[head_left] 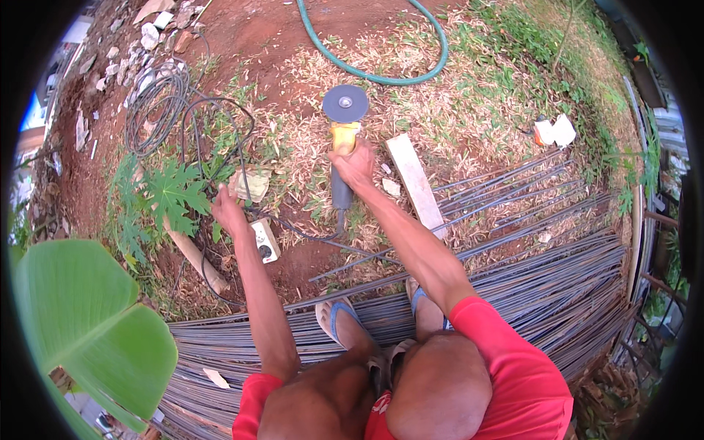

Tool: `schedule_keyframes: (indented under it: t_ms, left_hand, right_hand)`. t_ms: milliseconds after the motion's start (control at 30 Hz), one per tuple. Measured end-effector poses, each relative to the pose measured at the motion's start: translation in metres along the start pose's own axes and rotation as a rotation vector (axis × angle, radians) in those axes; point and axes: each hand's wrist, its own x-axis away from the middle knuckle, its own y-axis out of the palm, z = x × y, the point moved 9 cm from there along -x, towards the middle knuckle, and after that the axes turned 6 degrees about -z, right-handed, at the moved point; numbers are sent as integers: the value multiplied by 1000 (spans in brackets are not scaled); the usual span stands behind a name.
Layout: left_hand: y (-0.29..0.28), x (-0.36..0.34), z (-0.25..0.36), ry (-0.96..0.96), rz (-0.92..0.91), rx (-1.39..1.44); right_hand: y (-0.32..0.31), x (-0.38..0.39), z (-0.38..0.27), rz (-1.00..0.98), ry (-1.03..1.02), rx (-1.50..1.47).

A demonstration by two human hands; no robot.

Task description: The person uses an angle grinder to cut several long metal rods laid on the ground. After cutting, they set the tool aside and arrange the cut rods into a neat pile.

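My right hand [355, 163] is wrapped around the yellow and grey body of an angle grinder [342, 186], its dark disc [345, 104] pointing away from me. A black power cable [293, 229] trails from the grinder's rear end toward my left hand. My left hand [229, 211] is closed, with fingertips pinched at the black cable among loose loops. Just right of its wrist lies a white socket block [264, 240] with a dark plug in it. A flat stone [251, 185] rests beyond that block.
Long steel rods [543, 271] lie in a broad layer under my feet, with several more at right. A pale plank [416, 183] lies right of the grinder. Coiled cable [155, 110], a green hose [367, 75], rubble [150, 37] and a large leaf [95, 330] surround the spot.
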Motion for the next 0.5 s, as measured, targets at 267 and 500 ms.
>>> schedule_keyframes:
  t_ms: [267,500]
  left_hand:
    - [-60,0,-75,160,-32,-934]
    - [-12,56,-39,219,-18,-1036]
  right_hand:
    - [22,-9,1,1,-25,195]
    - [18,-2,-9,-201,1,206]
